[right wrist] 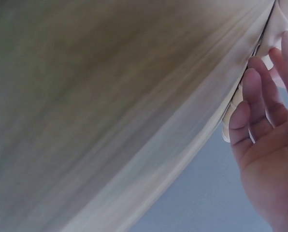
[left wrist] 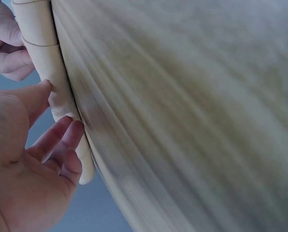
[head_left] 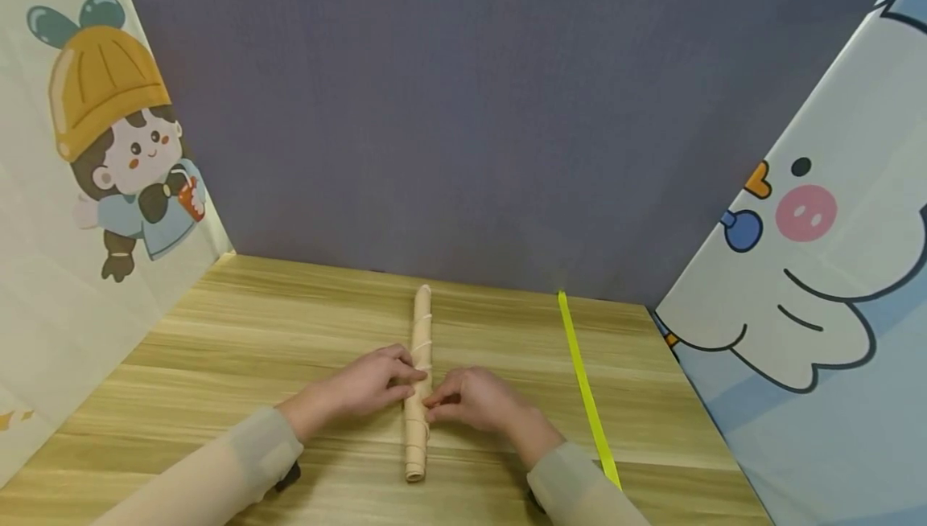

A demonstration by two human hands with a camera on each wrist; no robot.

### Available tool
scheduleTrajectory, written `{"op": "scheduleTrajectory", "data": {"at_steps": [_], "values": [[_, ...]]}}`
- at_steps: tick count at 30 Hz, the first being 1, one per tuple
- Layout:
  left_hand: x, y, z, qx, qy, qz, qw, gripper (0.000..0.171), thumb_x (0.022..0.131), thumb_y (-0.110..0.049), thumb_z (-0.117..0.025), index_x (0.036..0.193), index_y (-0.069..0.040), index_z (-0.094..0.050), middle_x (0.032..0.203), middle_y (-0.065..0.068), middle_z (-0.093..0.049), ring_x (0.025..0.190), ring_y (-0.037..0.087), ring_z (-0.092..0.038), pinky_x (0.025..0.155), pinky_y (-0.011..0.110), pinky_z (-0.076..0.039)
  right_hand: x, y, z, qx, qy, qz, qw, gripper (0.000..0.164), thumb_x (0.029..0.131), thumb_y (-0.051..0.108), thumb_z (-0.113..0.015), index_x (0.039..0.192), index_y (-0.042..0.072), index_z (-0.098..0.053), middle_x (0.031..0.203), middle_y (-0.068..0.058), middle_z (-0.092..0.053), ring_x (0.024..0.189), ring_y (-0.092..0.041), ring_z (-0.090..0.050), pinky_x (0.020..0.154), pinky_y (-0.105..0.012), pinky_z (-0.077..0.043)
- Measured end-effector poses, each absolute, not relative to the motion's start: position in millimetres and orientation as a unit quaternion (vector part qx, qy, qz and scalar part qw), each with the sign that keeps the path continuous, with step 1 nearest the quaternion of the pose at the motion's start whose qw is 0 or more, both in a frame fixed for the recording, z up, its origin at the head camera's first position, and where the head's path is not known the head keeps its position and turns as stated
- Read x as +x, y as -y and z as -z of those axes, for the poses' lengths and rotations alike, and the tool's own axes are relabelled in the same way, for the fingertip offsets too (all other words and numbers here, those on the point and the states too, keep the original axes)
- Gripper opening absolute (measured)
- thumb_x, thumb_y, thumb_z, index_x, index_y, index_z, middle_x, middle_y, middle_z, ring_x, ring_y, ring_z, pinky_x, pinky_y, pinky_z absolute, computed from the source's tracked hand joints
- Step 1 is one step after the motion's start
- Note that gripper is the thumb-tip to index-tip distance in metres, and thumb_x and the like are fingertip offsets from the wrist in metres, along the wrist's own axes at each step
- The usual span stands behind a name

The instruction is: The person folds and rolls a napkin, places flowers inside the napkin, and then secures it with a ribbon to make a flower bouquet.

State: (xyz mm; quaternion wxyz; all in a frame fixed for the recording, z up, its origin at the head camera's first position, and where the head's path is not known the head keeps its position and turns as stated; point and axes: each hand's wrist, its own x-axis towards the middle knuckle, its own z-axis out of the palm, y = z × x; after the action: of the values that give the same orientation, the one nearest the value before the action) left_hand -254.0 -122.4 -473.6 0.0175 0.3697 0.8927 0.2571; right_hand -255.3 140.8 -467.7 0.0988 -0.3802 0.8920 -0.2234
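A long, narrow beige roll (head_left: 416,452) lies lengthwise on the wooden tabletop, with thin lines winding round it like a cord or an edge. My left hand (head_left: 365,383) holds the roll about its middle from the left, thumb and fingertips on its surface. From the other side, slightly nearer me, my right hand (head_left: 484,400) pinches at the roll's right edge with thumb and forefinger. The left wrist view shows the roll (left wrist: 40,55) close up between both hands. In the right wrist view the fingers are bent beside the roll (right wrist: 225,131), most of which they hide.
A bright yellow strip (head_left: 585,385) lies along the tabletop (head_left: 290,301) to the right of the roll. A grey panel (head_left: 471,124) rises at the back. Printed cartoon panels stand at the left (head_left: 43,269) and right (head_left: 869,188).
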Motion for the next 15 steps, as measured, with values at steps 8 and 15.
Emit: {"op": "scheduleTrajectory", "data": {"at_steps": [8,15], "values": [[-256.7,119.5,477.6,0.375,-0.894,-0.244,0.003,0.034,0.107,-0.018,-0.073,0.14,-0.01,-0.076,0.124,0.004,-0.068,0.103,0.011,-0.062,0.088,0.031,-0.056,-253.4,-145.4,469.0,-0.38,-0.892,0.225,0.094,0.024,0.099,0.041,-0.082,0.119,0.028,-0.086,0.109,0.016,-0.078,0.092,0.007,-0.063,0.082,-0.017,-0.054],[-260.8,110.3,478.6,0.38,-0.897,-0.227,-0.008,0.034,0.107,-0.021,-0.073,0.14,-0.013,-0.076,0.126,0.003,-0.069,0.104,0.013,-0.064,0.09,0.034,-0.056,-254.1,-154.9,470.2,-0.382,-0.89,0.235,0.086,0.022,0.1,0.037,-0.083,0.117,0.025,-0.086,0.109,0.012,-0.079,0.093,0.003,-0.065,0.084,-0.018,-0.054]]}}
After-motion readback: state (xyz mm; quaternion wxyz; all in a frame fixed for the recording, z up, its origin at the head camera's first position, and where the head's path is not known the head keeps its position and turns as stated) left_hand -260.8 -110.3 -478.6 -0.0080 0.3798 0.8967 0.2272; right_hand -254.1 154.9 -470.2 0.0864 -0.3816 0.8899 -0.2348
